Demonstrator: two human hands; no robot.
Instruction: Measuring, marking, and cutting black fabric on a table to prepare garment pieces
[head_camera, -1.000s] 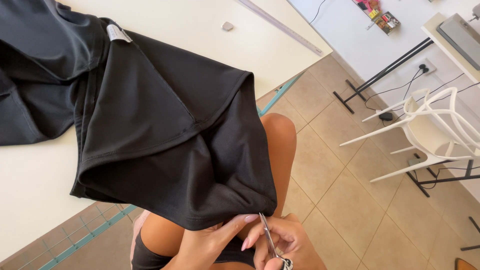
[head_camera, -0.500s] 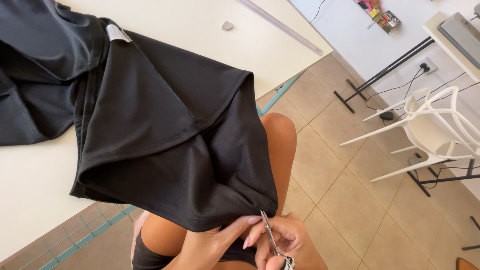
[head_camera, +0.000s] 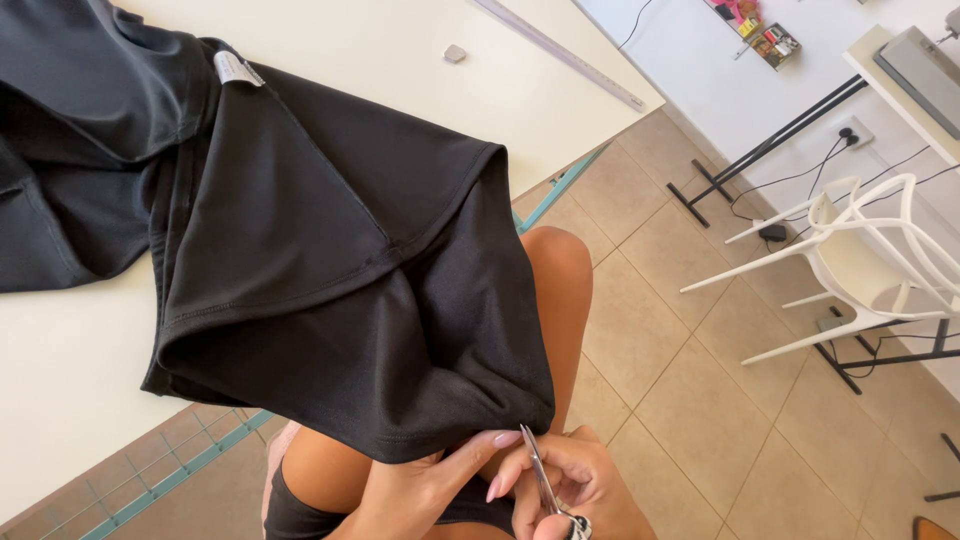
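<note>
A black garment (head_camera: 330, 270) with a small white label (head_camera: 236, 68) lies on the white table (head_camera: 400, 90) and hangs over its edge onto my lap. My left hand (head_camera: 425, 490) pinches the garment's lower hem at the bottom of the view. My right hand (head_camera: 580, 485) holds small scissors (head_camera: 540, 480), blades pointing up at the hem corner beside my left fingertips. My bare knee shows just behind the hanging cloth.
A long ruler (head_camera: 560, 52) and a small grey object (head_camera: 455, 53) lie on the table's far side. A white chair (head_camera: 860, 260) stands on the tiled floor at the right, near a second table with black legs (head_camera: 770, 140) and cables.
The scissors' tips have edged slightly closer to the hem corner. My hands and the garment have otherwise stayed in place.
</note>
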